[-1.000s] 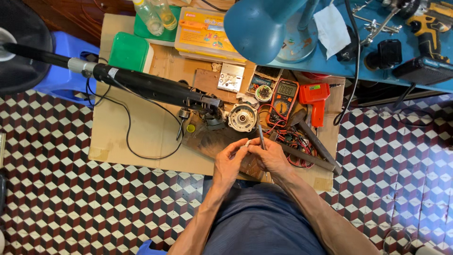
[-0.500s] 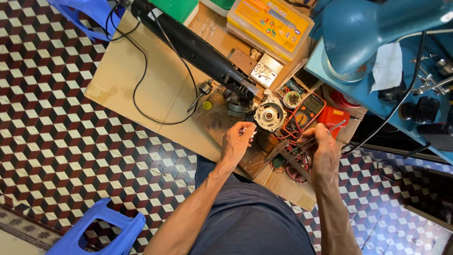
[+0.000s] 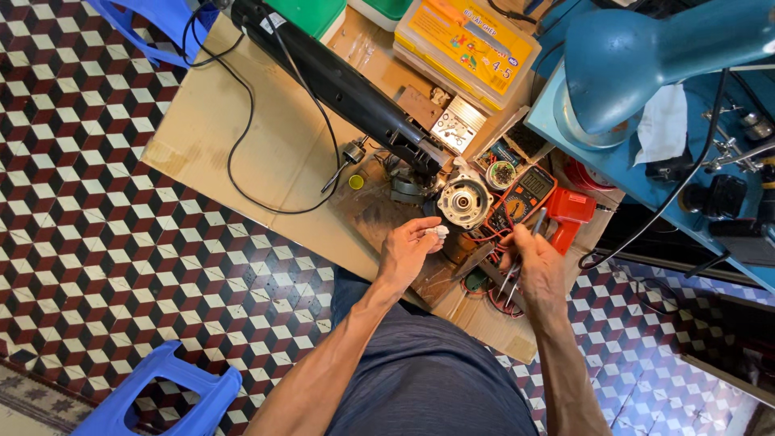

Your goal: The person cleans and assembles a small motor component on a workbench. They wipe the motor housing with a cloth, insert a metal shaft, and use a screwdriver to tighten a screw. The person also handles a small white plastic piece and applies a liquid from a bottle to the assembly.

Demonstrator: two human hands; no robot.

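L hand (image 3: 406, 252) hovers over the near edge of the low cardboard-covered tabletop (image 3: 242, 145), grip narrow: thumb & fingertips pinch a small white piece (image 3: 437, 232), held just in front of the round silver motor (image 3: 463, 201). White piece sits clear of the motor, not touching it as far as can be seen.

R hand (image 3: 537, 270) is to the right, grip closed around slim metal tweezers (image 3: 525, 250); one end points up toward the orange multimeter (image 3: 526, 194), the other ends stick out below the fist. Hands are apart, motor & red wires between them.

Around: long black tube-shaped appliance body (image 3: 339, 85) lies diagonally across the tabletop, its lower end meeting the motor; black cord (image 3: 242, 173) loops over the cardboard. Red tool (image 3: 569, 214) lies just right of the multimeter. Yellow parts box (image 3: 472, 44) at the far edge. Blue desk lamp (image 3: 638, 56) stands over a blue bench at right. Blue plastic stool (image 3: 165, 396) on the checkered floor, bottom left. Person sits w/ dark shorts, forearms bare.
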